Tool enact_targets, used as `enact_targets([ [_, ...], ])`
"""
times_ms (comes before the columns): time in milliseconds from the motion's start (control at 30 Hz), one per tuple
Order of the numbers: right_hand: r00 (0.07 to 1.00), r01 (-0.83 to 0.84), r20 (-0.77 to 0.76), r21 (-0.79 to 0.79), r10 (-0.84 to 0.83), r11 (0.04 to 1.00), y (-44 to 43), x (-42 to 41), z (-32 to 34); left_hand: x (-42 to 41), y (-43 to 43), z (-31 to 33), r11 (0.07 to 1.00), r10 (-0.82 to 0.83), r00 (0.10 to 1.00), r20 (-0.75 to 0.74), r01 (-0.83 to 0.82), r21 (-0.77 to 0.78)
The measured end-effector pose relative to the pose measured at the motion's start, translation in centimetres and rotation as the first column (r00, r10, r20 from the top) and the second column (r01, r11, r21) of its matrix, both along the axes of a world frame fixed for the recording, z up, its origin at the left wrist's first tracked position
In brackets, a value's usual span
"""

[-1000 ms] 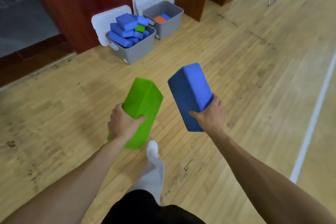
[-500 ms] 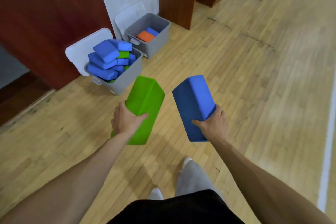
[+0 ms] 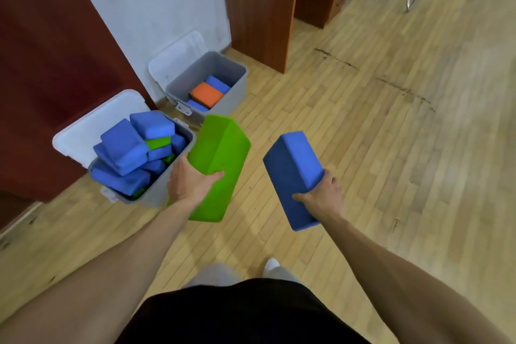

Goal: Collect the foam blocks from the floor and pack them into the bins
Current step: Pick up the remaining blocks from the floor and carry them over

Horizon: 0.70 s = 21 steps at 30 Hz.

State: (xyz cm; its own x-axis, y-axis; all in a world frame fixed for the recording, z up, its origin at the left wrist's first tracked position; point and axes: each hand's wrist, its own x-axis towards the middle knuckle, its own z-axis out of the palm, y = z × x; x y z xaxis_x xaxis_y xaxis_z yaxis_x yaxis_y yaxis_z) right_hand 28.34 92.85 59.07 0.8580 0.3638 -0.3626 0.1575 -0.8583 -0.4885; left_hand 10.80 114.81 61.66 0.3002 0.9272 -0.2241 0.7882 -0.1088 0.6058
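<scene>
While the green block is gripped in the left hand and the blue block in the right hand, with fingers wrapped round each lower half, both long axes are tilted up and forward. The far bin, judged to have spare room, lies almost straight ahead of the green block, so the left hand is nearer. The heaped near bin stands just beside that hand.

Two grey bins, two white lids. The bin nearest the desk shows one orange block and two blue blocks. Held: one green block, one blue block.
</scene>
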Motion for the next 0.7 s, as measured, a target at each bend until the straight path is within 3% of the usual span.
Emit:
enact_targets([
  [133, 0.998, -0.049, 0.051, 0.050, 0.047, 0.998, 9.9, 8.3, 1.8, 5.1, 6.7, -1.3, 0.994, 0.103, 0.995, 0.006, -0.102, -0.050],
  [400, 0.988, -0.135, 0.080, -0.003, 0.135, 0.991, 30.2, 20.8, -0.6, 16.1, 23.8, -6.6, 0.958, 0.223, 0.975, 0.000, -0.219, -0.186],
  [533, 0.988, -0.133, 0.074, -0.012, 0.134, 0.991, 39.5, 26.4, -0.3, 21.6, 32.9, -5.8, 0.962, 0.193, 0.980, -0.053, -0.200, -0.186],
  [700, 0.992, -0.127, 0.020, 0.030, 0.127, 0.991, 49.3, 33.1, -0.7, 29.2, 43.7, -3.5, 0.961, 0.224, 0.975, -0.011, -0.223, -0.164],
])
